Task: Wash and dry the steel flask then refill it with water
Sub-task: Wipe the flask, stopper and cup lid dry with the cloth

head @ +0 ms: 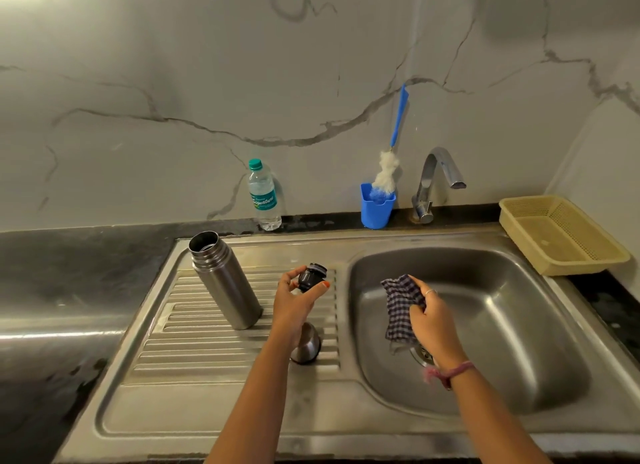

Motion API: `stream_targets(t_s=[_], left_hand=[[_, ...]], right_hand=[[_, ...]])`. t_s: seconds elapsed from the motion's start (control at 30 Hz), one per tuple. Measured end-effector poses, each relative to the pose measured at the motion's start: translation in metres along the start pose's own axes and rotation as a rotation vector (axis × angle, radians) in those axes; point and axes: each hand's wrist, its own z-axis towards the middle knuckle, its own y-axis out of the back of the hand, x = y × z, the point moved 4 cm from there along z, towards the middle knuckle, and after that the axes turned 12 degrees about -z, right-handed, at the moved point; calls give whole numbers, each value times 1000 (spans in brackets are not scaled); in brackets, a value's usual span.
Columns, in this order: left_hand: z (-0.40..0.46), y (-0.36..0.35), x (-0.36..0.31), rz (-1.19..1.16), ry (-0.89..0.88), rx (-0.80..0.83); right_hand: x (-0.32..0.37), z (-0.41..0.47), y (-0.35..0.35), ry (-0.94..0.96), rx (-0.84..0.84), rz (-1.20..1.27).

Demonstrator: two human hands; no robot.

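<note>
The steel flask [224, 280] stands upright and uncapped on the ribbed drainboard [194, 352], left of my hands. My left hand [296, 300] pinches the flask's black stopper [311, 277] between thumb and fingers above the drainboard. Just below that hand the steel cup lid [306, 347] lies on the ribs, partly hidden by my forearm. My right hand [433, 316] grips a blue checked cloth [401, 307] over the sink basin [502, 325].
A plastic water bottle [264, 195] with a green cap stands at the wall. A blue cup [376, 205] holds a bottle brush [389, 165] beside the tap [437, 183], which is not running. A yellow basket [561, 235] sits right of the sink.
</note>
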Motion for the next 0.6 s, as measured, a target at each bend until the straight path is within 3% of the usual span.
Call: stream_targets(t_s=[0.6], left_hand=[[36,41,12,357,-78,-9]], right_hand=[[3,-4,-19,-19,4,38]])
